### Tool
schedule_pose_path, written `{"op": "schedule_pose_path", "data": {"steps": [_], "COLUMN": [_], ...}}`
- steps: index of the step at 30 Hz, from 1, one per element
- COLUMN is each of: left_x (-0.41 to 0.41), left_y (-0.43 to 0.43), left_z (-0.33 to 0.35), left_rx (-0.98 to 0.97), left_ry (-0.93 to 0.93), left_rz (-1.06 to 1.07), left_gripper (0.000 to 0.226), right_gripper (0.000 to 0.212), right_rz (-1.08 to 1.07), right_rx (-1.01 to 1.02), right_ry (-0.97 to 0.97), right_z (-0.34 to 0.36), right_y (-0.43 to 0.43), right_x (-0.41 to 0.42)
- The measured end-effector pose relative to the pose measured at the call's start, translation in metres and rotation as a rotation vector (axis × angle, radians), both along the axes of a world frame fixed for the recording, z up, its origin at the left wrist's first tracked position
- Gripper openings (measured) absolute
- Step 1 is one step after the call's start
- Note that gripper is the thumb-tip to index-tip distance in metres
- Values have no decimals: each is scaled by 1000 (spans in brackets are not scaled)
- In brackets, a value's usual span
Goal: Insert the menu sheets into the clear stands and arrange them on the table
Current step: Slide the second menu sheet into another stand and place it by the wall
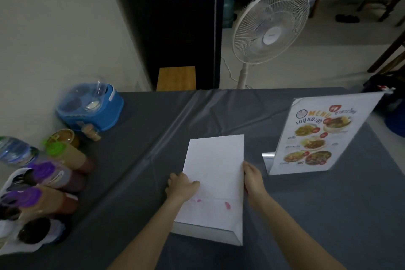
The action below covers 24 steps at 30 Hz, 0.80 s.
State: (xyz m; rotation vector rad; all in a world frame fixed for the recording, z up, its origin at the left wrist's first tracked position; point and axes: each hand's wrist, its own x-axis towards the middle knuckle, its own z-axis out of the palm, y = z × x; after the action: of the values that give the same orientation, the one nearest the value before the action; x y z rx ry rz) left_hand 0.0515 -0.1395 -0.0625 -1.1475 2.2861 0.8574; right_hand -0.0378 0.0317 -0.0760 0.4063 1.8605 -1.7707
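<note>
A clear stand (210, 233) lies in front of me on the grey table (306, 215), with a menu sheet (215, 160) in it showing its blank white back. My left hand (182, 186) grips the sheet's left edge, thumb on top. My right hand (253, 178) holds the right edge. To the right, a second clear stand (268, 156) stands upright with a printed menu sheet (317, 138) of food pictures inside it.
Along the table's left edge are a blue condiment caddy (92, 107), a water bottle (15, 151) and several sauce bottles (63, 155) with green and purple caps. A white pedestal fan (269, 26) stands behind the table.
</note>
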Motion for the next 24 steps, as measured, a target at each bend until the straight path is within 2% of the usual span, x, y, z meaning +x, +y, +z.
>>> {"op": "schedule_pose_path", "data": {"steps": [3, 6, 8, 10, 14, 15, 18, 19, 24], "left_x": [-8, -16, -22, -24, -19, -18, -13, -11, 3], "left_y": [15, 32, 40, 49, 58, 59, 60, 61, 67], "left_z": [24, 53, 69, 84, 98, 102, 113, 117, 137], "left_rx": [171, 436, 526, 539, 483, 468, 386, 380, 485], "left_ry": [129, 225, 268, 269, 214, 240, 375, 418, 527], "left_rz": [-23, 39, 30, -25, -164, -173, -142, -140, -35], "left_gripper": [54, 79, 92, 83, 104, 98, 53, 44, 30], "right_gripper": [26, 23, 24, 23, 28, 29, 31, 31, 28], "right_rz": [22, 103, 151, 187, 189, 184, 222, 229, 210], "right_rx": [-106, -157, -198, -244, -335, -363, -393, -391, -253], "right_ry": [85, 128, 134, 135, 146, 137, 140, 150, 212], "right_z": [23, 37, 39, 41, 52, 56, 66, 69, 65], "right_y": [-4, -4, -4, -4, -5, -6, -9, -9, 0], "right_x": [3, 6, 9, 13, 18, 18, 13, 12, 12]}}
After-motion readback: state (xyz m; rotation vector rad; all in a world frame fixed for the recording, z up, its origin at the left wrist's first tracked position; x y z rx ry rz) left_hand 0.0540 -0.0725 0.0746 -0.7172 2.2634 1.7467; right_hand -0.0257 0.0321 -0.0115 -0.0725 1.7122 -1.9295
